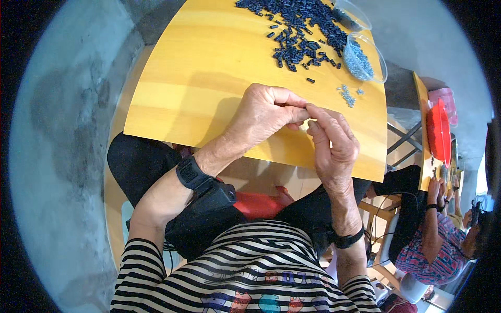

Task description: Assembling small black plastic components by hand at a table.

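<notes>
Whatever small thing you may have between your fingertips is too hidden to make out; the spot itself is above the worktop (172, 88), in front of your chest, where your two hands meet. Your left hand (262, 116) has its thumb and forefinger pressed together, pointing to the right. Your right hand (336, 146) comes in from the other side, its forefinger tip against or just beside the left fingertips and its thumb tip lower; whether that grip pinches anything, I cannot tell.

Nearest beyond the meeting fingertips lies a lone dark piece (310, 80), straight away from you. Its long axis runs roughly left to right, the right end tipped slightly toward you, and both hands are about equally near it. Off to the right and a little farther out is a loose cluster of silvery bits (347, 97), clearly nearer your right hand.

Past those, a clear bowl (382, 65) of the same-looking bits stands by the right edge, with a large spread of dark pieces (295, 49) to its left and a second clear container (368, 21) behind. Well apart on the right, a co-worker (433, 250) sits near a red basin (439, 133).
</notes>
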Demonstrator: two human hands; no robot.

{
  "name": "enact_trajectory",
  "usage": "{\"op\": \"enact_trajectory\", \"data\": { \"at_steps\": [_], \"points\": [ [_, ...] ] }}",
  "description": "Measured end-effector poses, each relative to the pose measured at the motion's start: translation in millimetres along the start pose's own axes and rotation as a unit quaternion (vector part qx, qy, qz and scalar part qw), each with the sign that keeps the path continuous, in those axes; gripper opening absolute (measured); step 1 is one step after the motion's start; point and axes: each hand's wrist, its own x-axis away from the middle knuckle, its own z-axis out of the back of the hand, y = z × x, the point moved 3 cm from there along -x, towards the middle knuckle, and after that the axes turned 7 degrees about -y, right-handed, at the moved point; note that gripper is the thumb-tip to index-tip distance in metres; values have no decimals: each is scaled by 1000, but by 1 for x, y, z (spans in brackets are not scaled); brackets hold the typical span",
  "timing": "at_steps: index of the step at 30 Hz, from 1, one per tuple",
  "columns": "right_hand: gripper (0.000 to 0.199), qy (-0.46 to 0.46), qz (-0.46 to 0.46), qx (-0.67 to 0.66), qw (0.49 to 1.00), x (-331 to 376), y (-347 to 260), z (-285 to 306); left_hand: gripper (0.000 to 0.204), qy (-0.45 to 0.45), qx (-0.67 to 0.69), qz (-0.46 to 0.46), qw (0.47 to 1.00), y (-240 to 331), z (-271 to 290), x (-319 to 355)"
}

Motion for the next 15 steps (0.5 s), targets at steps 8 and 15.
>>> {"op": "enact_trajectory", "data": {
  "at_steps": [8, 15],
  "points": [
    [30, -29, -82, -85, 993, 5, 14, -1, 21, -11, -35, 18, 999, 5, 2, 1],
    [25, 5, -164, -176, 971, 13, 13, -4, 22, -7, -22, 33, 999, 4, 0, 5]
  ]
}}
